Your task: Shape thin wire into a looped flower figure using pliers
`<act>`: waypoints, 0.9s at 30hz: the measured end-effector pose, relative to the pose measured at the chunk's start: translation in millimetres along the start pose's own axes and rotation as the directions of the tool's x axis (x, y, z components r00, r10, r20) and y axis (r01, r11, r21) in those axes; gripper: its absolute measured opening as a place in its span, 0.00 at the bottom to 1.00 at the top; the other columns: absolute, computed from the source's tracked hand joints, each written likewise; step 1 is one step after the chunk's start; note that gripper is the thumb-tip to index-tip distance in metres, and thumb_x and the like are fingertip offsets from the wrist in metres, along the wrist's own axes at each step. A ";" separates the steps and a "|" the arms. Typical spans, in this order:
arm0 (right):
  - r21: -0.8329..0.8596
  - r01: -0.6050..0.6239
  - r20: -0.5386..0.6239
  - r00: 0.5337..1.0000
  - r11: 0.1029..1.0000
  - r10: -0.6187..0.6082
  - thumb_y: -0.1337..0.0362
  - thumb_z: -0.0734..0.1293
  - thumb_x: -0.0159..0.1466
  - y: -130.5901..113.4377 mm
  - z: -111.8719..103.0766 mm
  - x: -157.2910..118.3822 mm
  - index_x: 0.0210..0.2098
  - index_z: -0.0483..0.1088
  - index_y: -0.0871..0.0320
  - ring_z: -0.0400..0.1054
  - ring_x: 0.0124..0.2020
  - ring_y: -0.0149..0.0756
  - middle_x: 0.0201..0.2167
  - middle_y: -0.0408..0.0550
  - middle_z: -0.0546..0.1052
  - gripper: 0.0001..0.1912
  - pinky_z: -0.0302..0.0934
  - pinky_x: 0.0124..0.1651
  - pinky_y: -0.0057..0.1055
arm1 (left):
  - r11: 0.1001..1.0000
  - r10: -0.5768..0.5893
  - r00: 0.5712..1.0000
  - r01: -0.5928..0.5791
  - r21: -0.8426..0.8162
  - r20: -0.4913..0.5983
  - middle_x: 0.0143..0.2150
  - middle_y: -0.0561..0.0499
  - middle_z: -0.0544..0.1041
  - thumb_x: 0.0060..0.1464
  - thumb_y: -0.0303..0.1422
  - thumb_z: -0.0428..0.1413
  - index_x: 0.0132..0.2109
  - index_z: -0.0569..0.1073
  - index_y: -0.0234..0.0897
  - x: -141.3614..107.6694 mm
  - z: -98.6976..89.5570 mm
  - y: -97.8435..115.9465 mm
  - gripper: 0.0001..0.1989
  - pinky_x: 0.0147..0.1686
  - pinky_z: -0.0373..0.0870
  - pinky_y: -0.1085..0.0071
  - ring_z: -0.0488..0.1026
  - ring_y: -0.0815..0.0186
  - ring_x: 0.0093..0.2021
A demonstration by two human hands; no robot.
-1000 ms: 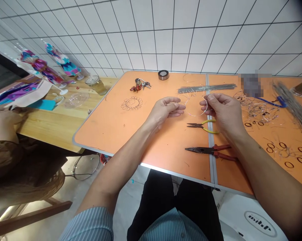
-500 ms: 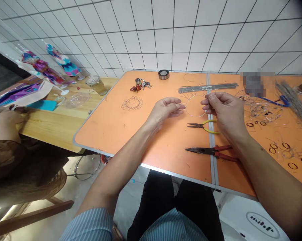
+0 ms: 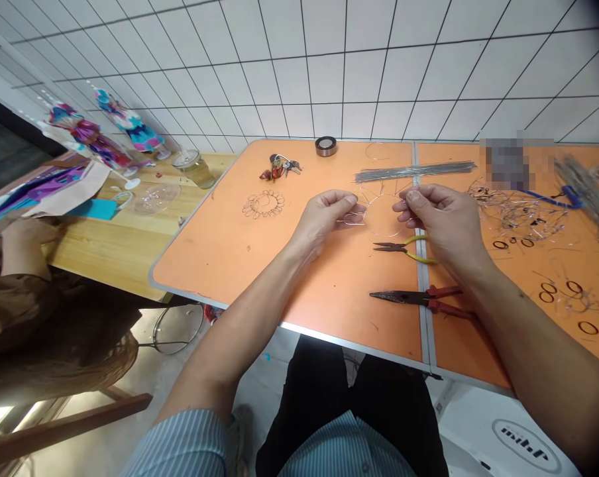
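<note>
My left hand point(image 3: 324, 220) and my right hand point(image 3: 441, 222) hover over the orange table point(image 3: 230, 265), pinching a thin silver wire loop point(image 3: 385, 216) between their fingertips. The loop's bent ends cross near my left fingers. Just below my right hand lie yellow-handled pliers point(image 3: 403, 249), with red-handled needle-nose pliers point(image 3: 421, 298) nearer the table's front edge. Neither tool is touched. Beyond the loop stretches a bundle of straight wires point(image 3: 413, 171). A finished wire petal ring point(image 3: 263, 204) lies to the left.
Tangled wire scraps point(image 3: 518, 215) and small dark rings point(image 3: 513, 244) cover the table's right side. A tape roll point(image 3: 326, 146) and keys point(image 3: 279, 167) sit at the back. A co-worker's hand point(image 3: 26, 240) works at the wooden table point(image 3: 110, 255) on the left, beside a glass jar point(image 3: 194, 169).
My hands have drawn slightly closer together around the wire loop, and my right fingertips have shifted left. The view has drifted slightly with my head.
</note>
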State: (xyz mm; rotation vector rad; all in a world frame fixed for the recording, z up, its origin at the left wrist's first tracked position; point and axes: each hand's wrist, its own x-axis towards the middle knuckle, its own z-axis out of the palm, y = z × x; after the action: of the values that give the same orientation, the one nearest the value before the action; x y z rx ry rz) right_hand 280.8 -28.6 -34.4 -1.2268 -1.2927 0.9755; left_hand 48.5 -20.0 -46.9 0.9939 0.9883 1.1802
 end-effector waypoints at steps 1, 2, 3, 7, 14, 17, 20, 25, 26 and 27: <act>-0.001 0.001 0.009 1.000 1.000 -0.001 0.52 0.80 0.72 0.5 0.3 -0.2 0.38 0.86 0.50 0.79 0.35 0.35 0.39 0.48 0.88 0.11 0.77 0.40 0.33 | 1.000 0.007 1.000 -0.007 -0.003 -0.008 0.42 0.47 0.89 0.66 0.39 0.70 0.42 0.82 0.37 -0.4 0.4 0.4 0.10 0.44 0.81 0.70 0.85 0.67 0.38; -0.002 0.002 0.020 1.000 1.000 -0.002 0.52 0.80 0.72 0.7 0.7 -0.5 0.38 0.86 0.50 0.79 0.35 0.35 0.39 0.48 0.88 0.10 0.77 0.40 0.33 | 1.000 0.015 1.000 -0.015 -0.004 -0.014 0.42 0.47 0.89 0.65 0.40 0.70 0.42 0.82 0.37 -0.8 0.7 0.7 0.11 0.44 0.81 0.70 0.85 0.67 0.38; -0.006 0.003 0.031 1.000 1.000 -0.002 0.52 0.80 0.72 0.7 1.1 -0.8 0.37 0.86 0.50 0.79 0.35 0.35 0.38 0.48 0.88 0.10 0.77 0.40 0.33 | 1.000 0.021 1.000 -0.021 -0.003 -0.020 0.41 0.47 0.89 0.65 0.41 0.71 0.42 0.82 0.37 -1.0 0.9 0.9 0.12 0.43 0.80 0.70 0.84 0.67 0.38; -0.031 0.007 0.055 0.998 1.000 -0.005 0.53 0.80 0.72 -0.6 1.9 -2.3 0.38 0.86 0.51 0.79 0.34 0.35 0.38 0.48 0.88 0.11 0.76 0.39 0.32 | 1.000 0.022 0.999 -0.021 0.002 -0.027 0.41 0.47 0.88 0.65 0.40 0.71 0.40 0.81 0.36 -0.2 1.3 1.5 0.12 0.40 0.79 0.73 0.84 0.68 0.37; -0.033 0.016 0.079 0.997 0.999 -0.013 0.49 0.81 0.71 -0.4 1.5 -1.9 0.39 0.86 0.52 0.80 0.35 0.36 0.38 0.49 0.88 0.13 0.76 0.38 0.33 | 1.000 0.011 1.000 -0.011 0.007 -0.029 0.41 0.47 0.89 0.63 0.41 0.72 0.41 0.81 0.37 -0.8 0.6 1.9 0.13 0.39 0.79 0.73 0.84 0.68 0.37; -0.041 0.016 0.104 0.995 0.999 -0.012 0.49 0.82 0.69 -0.9 3.3 -2.8 0.39 0.86 0.52 0.79 0.34 0.35 0.37 0.49 0.88 0.14 0.76 0.37 0.33 | 0.999 0.031 0.999 -0.030 0.020 -0.017 0.42 0.47 0.89 0.63 0.43 0.71 0.42 0.82 0.38 -1.2 0.1 0.6 0.13 0.42 0.81 0.71 0.84 0.68 0.37; -0.044 0.010 0.125 0.992 0.999 -0.004 0.49 0.82 0.69 -1.9 5.1 -3.8 0.39 0.86 0.52 0.79 0.33 0.35 0.37 0.49 0.88 0.13 0.76 0.36 0.33 | 0.999 0.030 0.999 -0.029 0.025 -0.034 0.40 0.47 0.89 0.62 0.40 0.71 0.38 0.81 0.38 -1.1 0.1 0.3 0.11 0.41 0.80 0.71 0.83 0.68 0.36; -0.061 -0.007 0.147 0.989 0.998 0.016 0.50 0.82 0.70 -3.1 5.6 -5.1 0.39 0.86 0.52 0.79 0.33 0.36 0.36 0.50 0.88 0.12 0.76 0.37 0.33 | 0.998 0.021 0.999 -0.018 0.062 -0.043 0.40 0.47 0.88 0.63 0.37 0.67 0.38 0.81 0.38 -2.7 1.1 2.7 0.08 0.41 0.78 0.71 0.83 0.68 0.37; -0.065 -0.010 0.157 0.987 0.998 0.020 0.50 0.82 0.70 -3.0 5.6 -5.4 0.40 0.86 0.52 0.80 0.33 0.35 0.36 0.50 0.88 0.12 0.76 0.37 0.32 | 0.996 0.033 0.999 -0.030 0.078 -0.032 0.41 0.47 0.89 0.63 0.38 0.68 0.39 0.81 0.38 -3.2 1.2 2.9 0.09 0.42 0.78 0.71 0.83 0.68 0.38; -0.069 -0.012 0.167 0.986 0.998 0.024 0.50 0.82 0.70 -2.7 5.6 -5.8 0.40 0.86 0.52 0.80 0.33 0.35 0.36 0.49 0.88 0.13 0.76 0.37 0.32 | 0.995 0.047 0.999 -0.045 0.093 -0.016 0.42 0.48 0.89 0.63 0.40 0.68 0.40 0.82 0.38 -3.8 1.3 2.9 0.10 0.43 0.78 0.70 0.83 0.67 0.39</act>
State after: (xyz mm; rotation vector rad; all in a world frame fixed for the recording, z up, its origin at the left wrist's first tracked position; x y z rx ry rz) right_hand 274.4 -34.2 -33.2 -1.2301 -1.4584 1.0745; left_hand 48.6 -23.6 -43.4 1.0858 1.0469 1.1921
